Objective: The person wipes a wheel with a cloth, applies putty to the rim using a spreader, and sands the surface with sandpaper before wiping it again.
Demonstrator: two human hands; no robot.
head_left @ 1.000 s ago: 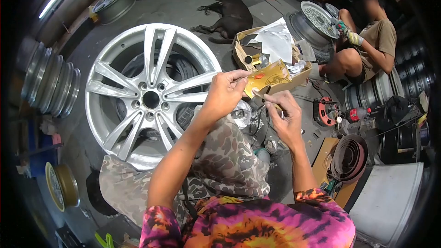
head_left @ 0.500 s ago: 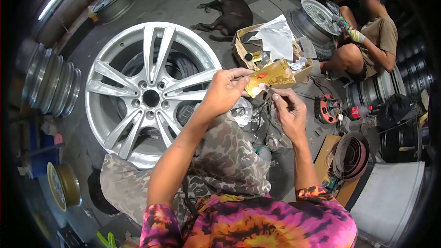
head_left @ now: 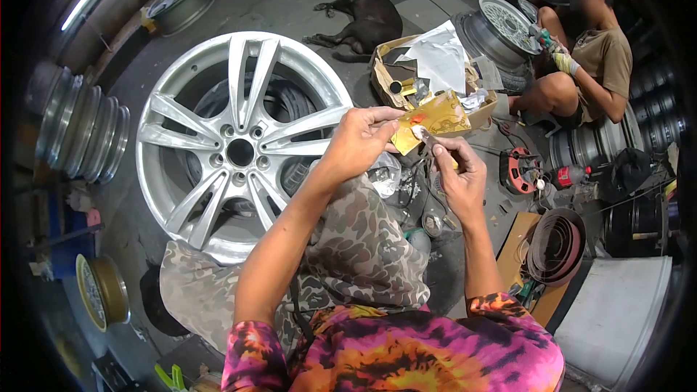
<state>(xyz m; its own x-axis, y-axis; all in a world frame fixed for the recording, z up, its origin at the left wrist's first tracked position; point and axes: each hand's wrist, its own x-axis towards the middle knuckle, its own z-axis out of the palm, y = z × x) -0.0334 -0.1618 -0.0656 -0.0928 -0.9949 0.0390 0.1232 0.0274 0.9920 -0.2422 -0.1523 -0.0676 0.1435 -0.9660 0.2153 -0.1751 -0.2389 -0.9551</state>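
A shiny gold card (head_left: 444,117) with a printed pattern is pinched by its near left edge in my left hand (head_left: 356,144). On the card sit an orange-red dab (head_left: 417,120) and some pale paste. My right hand (head_left: 462,178) is closed around a small spatula (head_left: 427,137), whose tip carries pale paste and lies against or just over the card. Its handle is mostly hidden by my fingers. Left of my hands, a large silver alloy wheel (head_left: 156,134) with paired spokes lies face up, partly over a tyre.
A cardboard box (head_left: 385,87) of papers and scraps stands behind the card. A black dog (head_left: 374,14) lies beyond it. At right, a gloved person (head_left: 599,58) works on another wheel (head_left: 508,25). A red bottle (head_left: 571,175) and sandpaper roll (head_left: 555,247) are nearby.
The spatula tip has shifted slightly up and left across the card, and pale paste now shows on it. The view has moved slightly. My left hand keeps its hold.
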